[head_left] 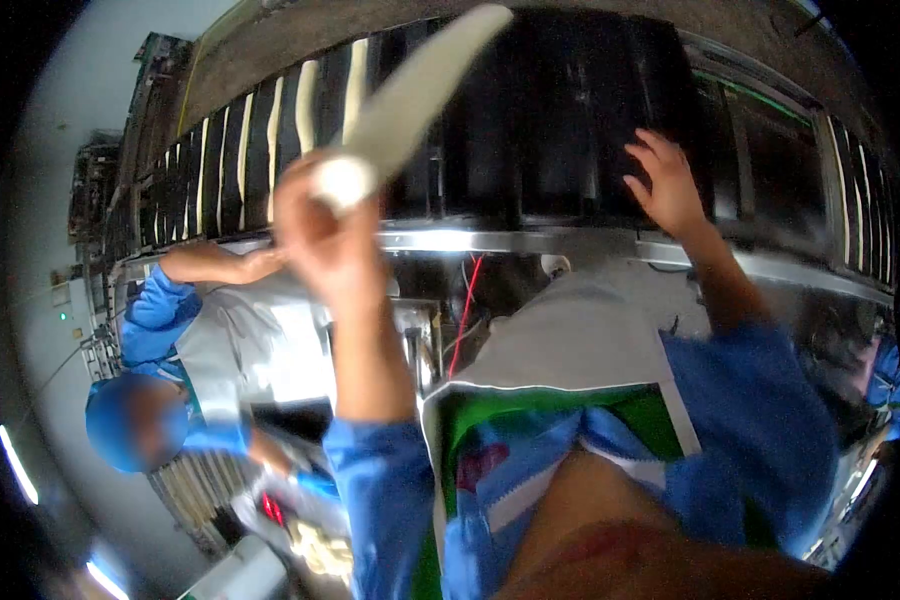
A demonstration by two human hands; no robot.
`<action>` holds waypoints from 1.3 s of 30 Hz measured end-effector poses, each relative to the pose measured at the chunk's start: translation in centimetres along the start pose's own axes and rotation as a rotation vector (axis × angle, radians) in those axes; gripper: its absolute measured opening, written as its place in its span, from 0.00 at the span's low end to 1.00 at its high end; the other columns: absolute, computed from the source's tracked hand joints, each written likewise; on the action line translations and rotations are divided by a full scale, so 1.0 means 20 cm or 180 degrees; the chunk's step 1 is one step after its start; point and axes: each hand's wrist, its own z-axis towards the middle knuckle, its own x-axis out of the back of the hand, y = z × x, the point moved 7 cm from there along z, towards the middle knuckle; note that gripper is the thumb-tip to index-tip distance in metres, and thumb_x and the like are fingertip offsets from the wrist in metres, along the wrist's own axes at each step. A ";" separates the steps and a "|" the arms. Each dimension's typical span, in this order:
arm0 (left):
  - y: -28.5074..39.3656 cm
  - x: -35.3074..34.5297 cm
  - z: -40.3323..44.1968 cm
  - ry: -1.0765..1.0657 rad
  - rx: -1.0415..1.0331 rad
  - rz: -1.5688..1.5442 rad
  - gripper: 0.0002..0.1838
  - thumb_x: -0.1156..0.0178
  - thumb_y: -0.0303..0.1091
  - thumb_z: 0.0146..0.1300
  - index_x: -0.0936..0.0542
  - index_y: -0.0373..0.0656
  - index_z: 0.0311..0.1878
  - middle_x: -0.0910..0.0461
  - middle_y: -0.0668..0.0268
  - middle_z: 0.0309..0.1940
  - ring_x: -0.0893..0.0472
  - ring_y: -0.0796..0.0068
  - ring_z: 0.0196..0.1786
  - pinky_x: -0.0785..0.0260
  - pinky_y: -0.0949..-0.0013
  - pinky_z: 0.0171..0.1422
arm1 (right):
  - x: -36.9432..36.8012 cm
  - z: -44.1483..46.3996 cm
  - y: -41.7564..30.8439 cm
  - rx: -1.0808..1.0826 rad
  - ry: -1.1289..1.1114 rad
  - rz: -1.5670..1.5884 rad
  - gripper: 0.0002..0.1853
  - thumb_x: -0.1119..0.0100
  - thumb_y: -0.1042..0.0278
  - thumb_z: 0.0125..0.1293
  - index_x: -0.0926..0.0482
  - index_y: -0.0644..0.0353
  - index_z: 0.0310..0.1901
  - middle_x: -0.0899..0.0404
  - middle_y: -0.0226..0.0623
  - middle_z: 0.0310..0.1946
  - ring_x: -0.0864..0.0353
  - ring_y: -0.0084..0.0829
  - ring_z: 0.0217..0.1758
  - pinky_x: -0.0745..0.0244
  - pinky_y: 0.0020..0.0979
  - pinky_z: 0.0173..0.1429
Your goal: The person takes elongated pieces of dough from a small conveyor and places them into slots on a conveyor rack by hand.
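The left hand (325, 225) grips a long, pale, flat strip (425, 85) over the wide, black, ridged counter (540, 130). The right hand (665, 185) is loose, holding nothing. Thin, pale strips (274, 140) already lie at the left; the held one seems not down yet.

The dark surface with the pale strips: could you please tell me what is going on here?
The camera wearer's left hand grips a long pale strip, blurred, over the dark slatted surface. The right hand is over it too, fingers apart, with nothing visible in it. Other strips lie side by side toward the picture's left and right. At left, a co-worker in a blue cap stands by the near edge.
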 end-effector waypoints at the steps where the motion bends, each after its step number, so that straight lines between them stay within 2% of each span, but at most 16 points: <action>1: -0.07 -0.17 -0.03 -0.0377 0.0117 -0.0143 0.20 0.37 0.19 0.51 0.28 0.44 0.48 0.26 0.60 0.48 0.26 0.67 0.51 0.29 0.65 0.47 | -0.02 -0.02 0.02 0.0032 -0.0016 0.0028 0.23 0.38 0.63 0.57 0.28 0.57 0.54 0.36 0.43 0.61 0.37 0.44 0.65 0.44 0.47 0.67; 2: -0.23 -0.28 -0.14 -0.0577 0.0687 -0.0218 0.19 0.37 0.17 0.47 0.26 0.43 0.44 0.25 0.60 0.46 0.24 0.65 0.49 0.29 0.61 0.48 | -0.04 -0.06 0.02 0.0059 -0.0009 0.0051 0.23 0.38 0.63 0.57 0.28 0.57 0.54 0.36 0.42 0.61 0.37 0.44 0.65 0.44 0.48 0.67; 4: -0.32 -0.50 -0.25 -0.1496 -0.0235 0.0787 0.18 0.38 0.16 0.41 0.24 0.43 0.39 0.24 0.58 0.43 0.23 0.58 0.46 0.28 0.60 0.47 | -0.07 -0.07 0.05 0.0205 0.0052 0.0220 0.23 0.37 0.62 0.56 0.28 0.57 0.54 0.35 0.42 0.61 0.37 0.44 0.65 0.44 0.47 0.68; 7: -0.38 -0.67 -0.45 -0.2325 -0.0205 0.0923 0.16 0.43 0.18 0.40 0.23 0.43 0.36 0.25 0.57 0.43 0.24 0.52 0.45 0.28 0.58 0.46 | -0.07 -0.04 0.01 0.0125 -0.0231 0.0308 0.24 0.36 0.62 0.56 0.28 0.57 0.54 0.36 0.40 0.62 0.37 0.45 0.65 0.44 0.48 0.68; 12: -0.36 -0.74 -0.34 -0.2113 -0.0604 0.1449 0.14 0.44 0.18 0.42 0.23 0.43 0.35 0.25 0.60 0.42 0.24 0.57 0.46 0.25 0.59 0.41 | -0.10 0.04 -0.08 0.0316 -0.0411 0.0608 0.25 0.37 0.60 0.56 0.29 0.57 0.55 0.36 0.40 0.62 0.37 0.46 0.64 0.43 0.45 0.68; 16: -0.47 -0.71 -0.25 -0.1572 -0.0675 0.1636 0.12 0.44 0.22 0.47 0.24 0.45 0.37 0.25 0.59 0.43 0.25 0.54 0.46 0.27 0.58 0.44 | -0.16 0.12 -0.19 0.0456 -0.0547 0.0689 0.26 0.37 0.60 0.57 0.29 0.57 0.56 0.37 0.41 0.63 0.37 0.46 0.64 0.42 0.44 0.67; 22: -0.59 -0.36 -0.43 -0.2079 0.0541 0.2240 0.23 0.46 0.17 0.43 0.22 0.46 0.47 0.27 0.57 0.45 0.27 0.52 0.50 0.30 0.58 0.53 | -0.20 0.15 -0.23 0.0499 -0.0657 0.0813 0.26 0.37 0.61 0.57 0.30 0.57 0.57 0.39 0.42 0.64 0.35 0.46 0.63 0.38 0.42 0.65; 24: -0.59 -0.29 -0.40 -0.1960 0.0744 0.1821 0.19 0.44 0.22 0.47 0.22 0.43 0.46 0.27 0.54 0.47 0.28 0.52 0.53 0.31 0.58 0.56 | -0.22 0.15 -0.26 0.0484 -0.0738 0.0831 0.26 0.37 0.61 0.57 0.30 0.57 0.58 0.40 0.42 0.65 0.34 0.46 0.63 0.37 0.41 0.65; 27: -0.81 -0.28 -0.33 -0.1954 0.1808 0.2817 0.17 0.44 0.39 0.55 0.23 0.40 0.45 0.23 0.50 0.48 0.24 0.50 0.52 0.31 0.56 0.57 | -0.26 0.18 -0.35 0.0665 -0.0795 0.0644 0.22 0.40 0.59 0.59 0.28 0.57 0.54 0.33 0.42 0.59 0.31 0.45 0.59 0.34 0.39 0.61; 29: -0.93 -0.31 -0.31 -0.2029 0.2226 0.3073 0.18 0.44 0.40 0.54 0.22 0.40 0.45 0.22 0.51 0.46 0.23 0.50 0.50 0.31 0.56 0.56 | -0.35 0.20 -0.40 0.0518 -0.1398 0.0498 0.17 0.41 0.56 0.60 0.24 0.57 0.47 0.26 0.39 0.51 0.29 0.42 0.57 0.37 0.42 0.63; 31: -1.05 -0.28 -0.28 -0.2085 0.2639 0.3324 0.19 0.43 0.40 0.54 0.22 0.40 0.46 0.20 0.52 0.44 0.21 0.49 0.47 0.30 0.56 0.55 | -0.40 0.22 -0.45 0.0823 -0.1377 0.0508 0.17 0.42 0.53 0.60 0.23 0.57 0.43 0.25 0.39 0.46 0.28 0.43 0.53 0.37 0.42 0.61; 33: -1.13 -0.24 -0.22 -0.2253 0.2403 0.2871 0.19 0.39 0.39 0.51 0.23 0.40 0.45 0.20 0.51 0.42 0.20 0.49 0.44 0.28 0.59 0.53 | -0.46 0.23 -0.50 0.1257 -0.1204 0.0623 0.18 0.44 0.49 0.60 0.21 0.58 0.33 0.24 0.38 0.34 0.25 0.41 0.44 0.37 0.40 0.57; 34: -1.14 -0.18 -0.19 -0.1965 0.2383 0.2237 0.17 0.38 0.32 0.50 0.24 0.39 0.44 0.20 0.50 0.41 0.19 0.53 0.44 0.27 0.64 0.51 | -0.47 0.24 -0.51 0.1304 -0.1212 0.0624 0.18 0.44 0.49 0.60 0.21 0.58 0.33 0.24 0.38 0.34 0.25 0.41 0.44 0.37 0.40 0.57; 36: -1.41 -0.03 -0.30 0.0286 0.3459 -0.0705 0.15 0.37 0.23 0.46 0.23 0.39 0.41 0.19 0.54 0.39 0.18 0.59 0.43 0.27 0.67 0.48 | -0.50 0.25 -0.56 0.1691 -0.1379 0.0105 0.19 0.44 0.48 0.58 0.21 0.59 0.28 0.23 0.38 0.30 0.25 0.39 0.41 0.37 0.38 0.54; 38: -1.53 0.03 -0.37 0.0784 0.3157 -0.1103 0.14 0.41 0.19 0.46 0.22 0.41 0.40 0.19 0.60 0.38 0.18 0.62 0.40 0.26 0.68 0.45 | -0.52 0.27 -0.62 0.1718 -0.1262 0.0188 0.19 0.43 0.49 0.58 0.21 0.59 0.26 0.23 0.38 0.29 0.25 0.38 0.41 0.36 0.38 0.53; 39: -1.47 0.02 -0.35 0.0301 0.2613 -0.0277 0.14 0.40 0.20 0.47 0.21 0.43 0.40 0.19 0.61 0.39 0.19 0.61 0.40 0.26 0.67 0.46 | -0.52 0.28 -0.63 0.1730 -0.1196 0.0265 0.19 0.43 0.49 0.57 0.21 0.59 0.25 0.23 0.37 0.27 0.25 0.37 0.40 0.36 0.38 0.53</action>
